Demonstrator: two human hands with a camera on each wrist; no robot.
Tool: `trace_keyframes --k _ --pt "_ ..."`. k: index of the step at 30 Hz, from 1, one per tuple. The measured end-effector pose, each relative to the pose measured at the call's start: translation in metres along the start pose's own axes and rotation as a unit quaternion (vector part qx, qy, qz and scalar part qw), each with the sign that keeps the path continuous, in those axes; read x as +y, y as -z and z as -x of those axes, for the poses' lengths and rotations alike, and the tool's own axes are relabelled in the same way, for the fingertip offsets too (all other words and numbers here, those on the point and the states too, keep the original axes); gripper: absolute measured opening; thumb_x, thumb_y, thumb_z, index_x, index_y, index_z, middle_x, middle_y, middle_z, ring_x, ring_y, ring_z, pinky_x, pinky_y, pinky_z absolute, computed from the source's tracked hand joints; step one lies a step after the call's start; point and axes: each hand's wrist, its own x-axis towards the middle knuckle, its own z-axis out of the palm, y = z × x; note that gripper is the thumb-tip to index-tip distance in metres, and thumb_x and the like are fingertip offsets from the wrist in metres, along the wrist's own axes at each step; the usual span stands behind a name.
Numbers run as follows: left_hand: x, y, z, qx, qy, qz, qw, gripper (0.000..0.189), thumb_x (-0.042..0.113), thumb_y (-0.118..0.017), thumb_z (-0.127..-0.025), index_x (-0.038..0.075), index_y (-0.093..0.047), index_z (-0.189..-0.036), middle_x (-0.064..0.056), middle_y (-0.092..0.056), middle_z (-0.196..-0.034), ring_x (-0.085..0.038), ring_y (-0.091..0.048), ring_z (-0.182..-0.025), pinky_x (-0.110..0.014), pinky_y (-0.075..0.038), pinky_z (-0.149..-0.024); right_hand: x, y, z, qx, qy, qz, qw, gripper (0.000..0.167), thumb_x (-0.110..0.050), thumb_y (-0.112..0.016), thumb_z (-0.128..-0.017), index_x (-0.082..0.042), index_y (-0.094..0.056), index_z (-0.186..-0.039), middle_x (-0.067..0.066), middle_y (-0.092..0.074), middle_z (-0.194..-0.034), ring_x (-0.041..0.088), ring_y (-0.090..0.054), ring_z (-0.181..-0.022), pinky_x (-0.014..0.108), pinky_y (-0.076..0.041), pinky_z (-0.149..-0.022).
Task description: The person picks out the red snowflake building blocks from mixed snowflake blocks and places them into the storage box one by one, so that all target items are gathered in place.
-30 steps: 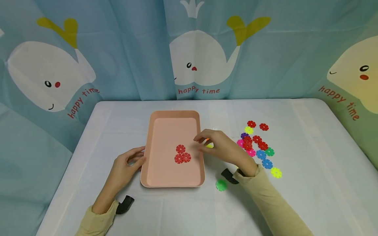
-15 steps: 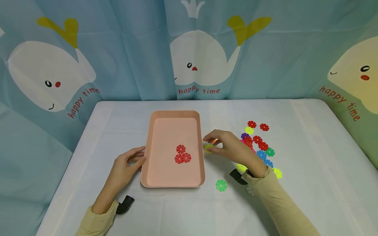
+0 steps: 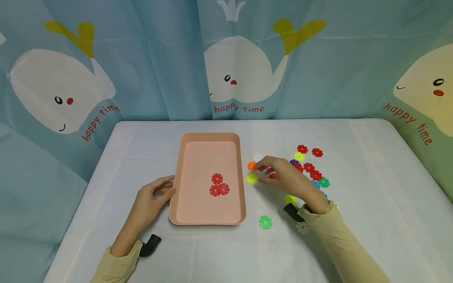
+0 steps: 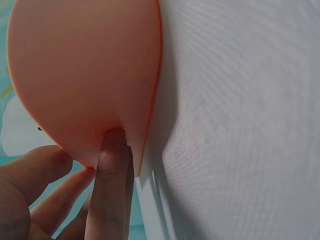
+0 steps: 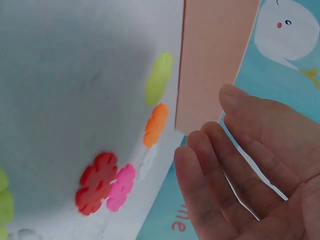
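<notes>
My left hand (image 3: 152, 202) rests against the left edge of a pink tray (image 3: 194, 165). In the left wrist view its fingertips touch the outer side of the tray wall (image 4: 85, 65). Three red flower-shaped discs (image 3: 217, 179) lie together in the tray. Just right of the tray, my right hand (image 3: 286, 177) hovers with loosely bent fingers and holds nothing. Near its fingertips lie an orange disc (image 3: 251, 166), a yellow disc (image 3: 251, 178) and a white disc (image 3: 256, 157). A red disc (image 5: 97, 184) and a pink disc (image 5: 121, 187) show in the right wrist view.
Several flower discs in red, yellow, purple, blue and green (image 3: 323, 182) are scattered on the white table (image 3: 371, 177) at the right, partly behind my right hand. A green disc (image 3: 266, 222) and a clear disc (image 3: 302, 228) lie nearer the front. A patterned curtain (image 3: 159, 70) hangs behind.
My right hand has drawn back from over the tray's right edge to the right, uncovering the orange and yellow discs. The left hand, tray and three red discs inside it stay put.
</notes>
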Motion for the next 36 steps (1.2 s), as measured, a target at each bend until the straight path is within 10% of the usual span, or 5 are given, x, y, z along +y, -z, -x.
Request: trace_keyframes --k 36 --pt "-0.001 0.001 -0.001 0.001 -0.004 -0.009 1.0 0.04 0.015 -0.066 -0.097 0.003 -0.06 -0.135 -0.018 -0.07 -0.116 -0.029 -0.069 -0.103 -0.025 -0.06 -0.072 0.032 0.009 0.016 0.007 -0.053 0.039 0.9978 0.034 -0.008 -0.081 -0.082 0.0 -0.069 -0.113 0.011 -0.069 -0.107 0.027 -0.064 -0.096 0.045 -0.059 -0.086"
